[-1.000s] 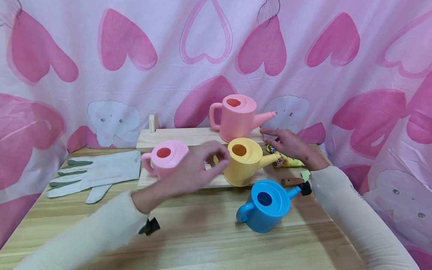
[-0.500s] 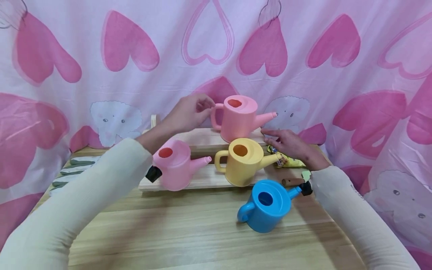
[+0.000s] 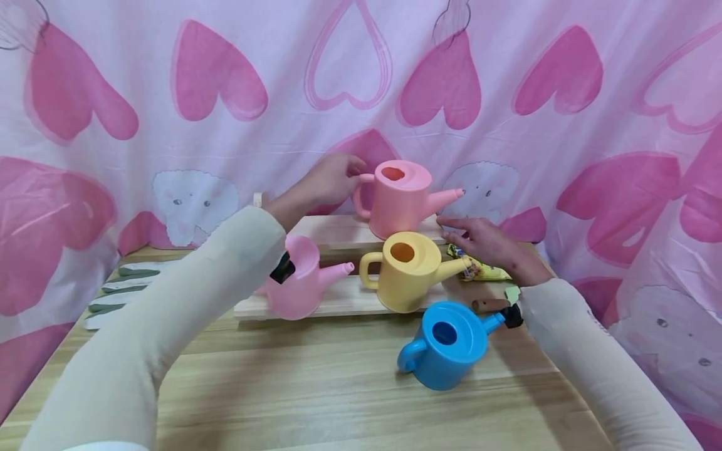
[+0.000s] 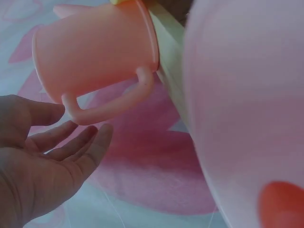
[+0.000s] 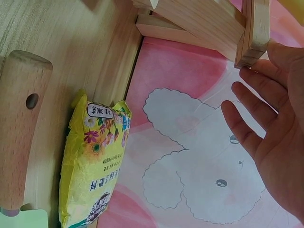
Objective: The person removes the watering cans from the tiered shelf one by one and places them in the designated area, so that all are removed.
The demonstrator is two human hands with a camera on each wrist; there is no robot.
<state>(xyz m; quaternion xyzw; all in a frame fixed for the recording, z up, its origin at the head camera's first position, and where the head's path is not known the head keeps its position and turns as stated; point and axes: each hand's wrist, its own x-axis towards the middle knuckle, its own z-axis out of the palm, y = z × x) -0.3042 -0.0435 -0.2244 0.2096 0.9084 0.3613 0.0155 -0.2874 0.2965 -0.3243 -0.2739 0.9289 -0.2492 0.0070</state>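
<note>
Left hand [image 3: 331, 180], fingers loosely spread and not closed, at the handle of the coral watering can [image 3: 399, 203], which stands upright on the upper board [image 3: 333, 232]; contact appears slight, if any. Right hand [image 3: 482, 241], fingers nearly straight, touches that board's right end. Yellow watering can [image 3: 407, 279]: lower board [image 3: 344, 297], in front.

Glove [image 3: 125, 285] and pale pink watering can [image 3: 298, 293] partly behind left sleeve [image 3: 169, 313], left hand [image 4: 42, 173] cropped in its wrist view
</note>
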